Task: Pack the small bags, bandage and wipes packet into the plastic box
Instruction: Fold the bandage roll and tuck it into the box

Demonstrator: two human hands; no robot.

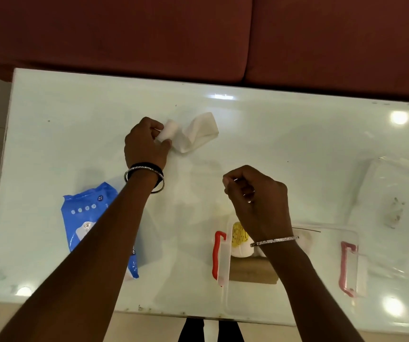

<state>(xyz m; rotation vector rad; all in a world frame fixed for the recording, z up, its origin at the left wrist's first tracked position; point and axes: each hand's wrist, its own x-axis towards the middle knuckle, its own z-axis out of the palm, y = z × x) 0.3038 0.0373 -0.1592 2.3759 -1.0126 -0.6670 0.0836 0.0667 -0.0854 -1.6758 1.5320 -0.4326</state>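
Head view, straight down on a glossy white table (75,114) set against a dark red sofa (124,28). Landmark: clear plastic box (225,275) with red handles at the near edge, lid off. Inside the box, a white roll with a yellow label (239,239) and a tan flat packet (250,270), partly hidden under the right forearm. Right hand (257,193) just beyond the box, fingers curled into a loose fist, pinching something too small to make out. Left hand (146,143) farther beyond and left of the box, closed around the rolled end of a white bandage (193,134), loose tail trailing toward the right on the tabletop. Blue wipes packet (85,215) flat on the table left of the box, partly under the left forearm. Clear lid (393,188) right of the box, beyond its far corner.
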